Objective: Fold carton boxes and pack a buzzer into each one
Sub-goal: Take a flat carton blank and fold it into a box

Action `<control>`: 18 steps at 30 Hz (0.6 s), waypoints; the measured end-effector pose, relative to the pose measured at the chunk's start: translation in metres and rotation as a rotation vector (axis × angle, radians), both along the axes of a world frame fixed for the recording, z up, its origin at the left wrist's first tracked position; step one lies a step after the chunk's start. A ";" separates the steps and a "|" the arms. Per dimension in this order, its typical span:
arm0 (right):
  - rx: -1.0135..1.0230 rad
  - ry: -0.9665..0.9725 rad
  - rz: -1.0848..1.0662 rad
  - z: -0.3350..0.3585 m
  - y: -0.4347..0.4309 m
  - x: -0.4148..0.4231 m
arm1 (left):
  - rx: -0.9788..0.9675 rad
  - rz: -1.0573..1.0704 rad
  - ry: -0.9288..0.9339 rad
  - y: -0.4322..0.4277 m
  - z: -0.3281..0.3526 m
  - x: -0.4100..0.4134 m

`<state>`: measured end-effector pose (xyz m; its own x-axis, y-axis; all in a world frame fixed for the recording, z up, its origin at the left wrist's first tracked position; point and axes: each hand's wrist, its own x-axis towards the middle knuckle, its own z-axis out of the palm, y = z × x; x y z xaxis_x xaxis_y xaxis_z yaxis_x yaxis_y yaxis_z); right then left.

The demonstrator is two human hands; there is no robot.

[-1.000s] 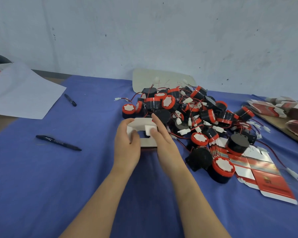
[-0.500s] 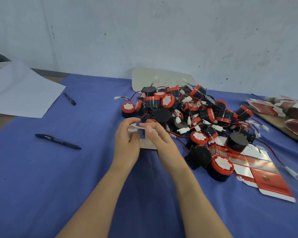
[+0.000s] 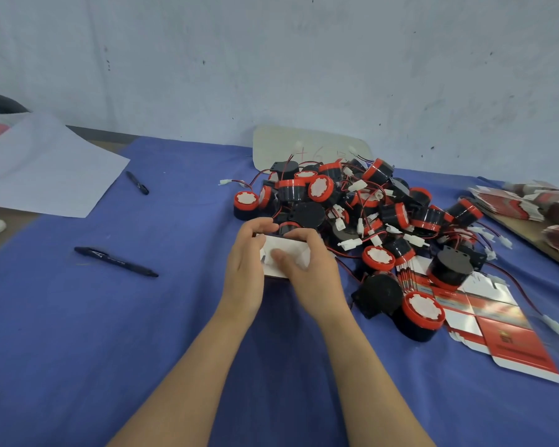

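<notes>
Head view, left grip [image 3: 244, 269] and right grip [image 3: 317, 274] clasping carton box [image 3: 289, 248], buzzer pile [image 3: 368, 201] crowding behind

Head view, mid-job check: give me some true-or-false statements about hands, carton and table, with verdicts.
1. The left hand and the right hand both hold the white carton. True.
2. The buzzers lie left of the hands. False: the buzzer pile lies to their right and behind.
3. A black pen lies on the blue cloth, left of the hands. True.
4. White paper lies under the buzzers. False: the paper sheet lies far left, apart from them.
</notes>
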<state>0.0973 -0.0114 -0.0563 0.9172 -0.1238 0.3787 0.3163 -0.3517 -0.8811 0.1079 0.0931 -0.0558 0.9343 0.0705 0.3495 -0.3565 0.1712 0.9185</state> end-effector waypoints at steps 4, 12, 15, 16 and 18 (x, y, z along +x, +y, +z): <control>-0.091 -0.003 -0.017 -0.001 0.000 0.001 | 0.014 0.000 0.002 0.000 -0.001 -0.001; -0.036 -0.002 0.067 0.001 -0.001 0.000 | 0.042 0.070 0.003 -0.001 -0.006 0.001; -0.015 0.001 0.056 0.002 0.001 -0.001 | 0.049 0.106 0.047 -0.001 -0.008 0.003; -0.035 0.006 0.047 0.001 0.002 -0.001 | 0.054 0.106 0.051 -0.002 -0.008 0.003; -0.085 0.003 0.026 0.001 0.002 -0.001 | 0.070 0.091 0.041 -0.003 -0.008 0.002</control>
